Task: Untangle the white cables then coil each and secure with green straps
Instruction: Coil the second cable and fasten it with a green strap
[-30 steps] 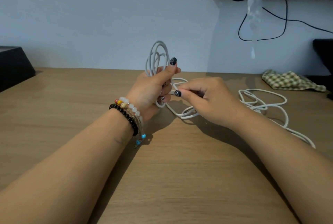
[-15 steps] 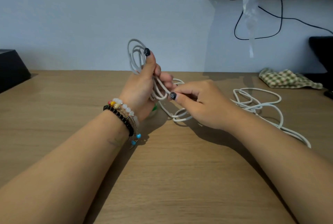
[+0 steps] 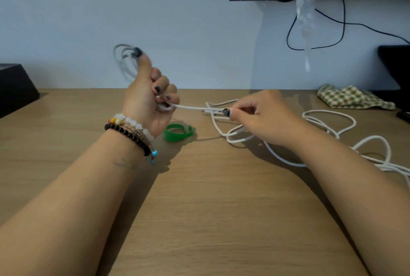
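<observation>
My left hand (image 3: 146,96) is raised above the table and grips a coil of white cable (image 3: 124,62), whose loops stick up behind the thumb. A straight stretch of that cable (image 3: 193,107) runs right to my right hand (image 3: 264,118), which pinches it between thumb and fingers. More loose white cable (image 3: 328,125) lies in tangled loops on the table to the right, trailing off past my right forearm. A green strap (image 3: 178,133) lies curled on the wood just below my left hand.
The wooden table (image 3: 199,209) meets a pale wall at the back. A checked cloth (image 3: 352,97) lies at the back right beside a dark object (image 3: 397,69). A black box (image 3: 15,89) sits at the far left. A black wire (image 3: 315,47) and plastic film hang from a screen above.
My hands have drawn apart: the left moved up and left with the coil, the right moved right, pulling the cable taut between them. The green strap has come into view.
</observation>
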Action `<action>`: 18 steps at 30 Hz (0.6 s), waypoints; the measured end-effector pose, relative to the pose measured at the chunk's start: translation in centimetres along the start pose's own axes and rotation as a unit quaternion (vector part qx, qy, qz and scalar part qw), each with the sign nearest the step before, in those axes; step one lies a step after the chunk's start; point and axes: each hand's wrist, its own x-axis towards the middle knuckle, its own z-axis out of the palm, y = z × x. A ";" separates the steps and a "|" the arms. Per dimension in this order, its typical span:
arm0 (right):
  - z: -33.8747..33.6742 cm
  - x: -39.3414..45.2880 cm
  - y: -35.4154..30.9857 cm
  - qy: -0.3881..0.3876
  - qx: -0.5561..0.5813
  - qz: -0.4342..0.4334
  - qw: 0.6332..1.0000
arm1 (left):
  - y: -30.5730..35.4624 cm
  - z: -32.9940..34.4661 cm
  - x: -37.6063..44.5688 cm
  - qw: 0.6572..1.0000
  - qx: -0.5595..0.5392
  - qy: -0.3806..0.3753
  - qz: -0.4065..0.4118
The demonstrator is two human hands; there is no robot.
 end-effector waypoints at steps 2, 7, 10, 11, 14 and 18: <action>-0.3 0.1 0.6 0.038 -0.045 0.014 0.998 | -1.0 0.5 -0.5 0.992 0.115 -0.039 -0.024; 0.6 0.1 0.4 0.100 -0.038 -0.101 0.989 | -3.2 1.1 -1.3 0.941 0.334 -0.045 -0.018; 1.3 0.1 -0.2 0.115 -0.023 -0.142 0.983 | -3.5 1.4 -1.7 0.941 0.334 -0.054 -0.031; 1.4 0.1 -0.4 0.120 -0.017 -0.151 0.981 | -3.4 1.5 -1.8 0.938 0.339 -0.062 -0.038; 1.6 0.0 -0.6 0.132 -0.019 -0.176 0.975 | -3.3 1.6 -2.1 0.910 0.407 -0.077 -0.031; 1.4 -0.1 -0.6 0.133 -0.011 -0.168 0.977 | -3.5 1.5 -2.1 0.883 0.460 -0.086 -0.032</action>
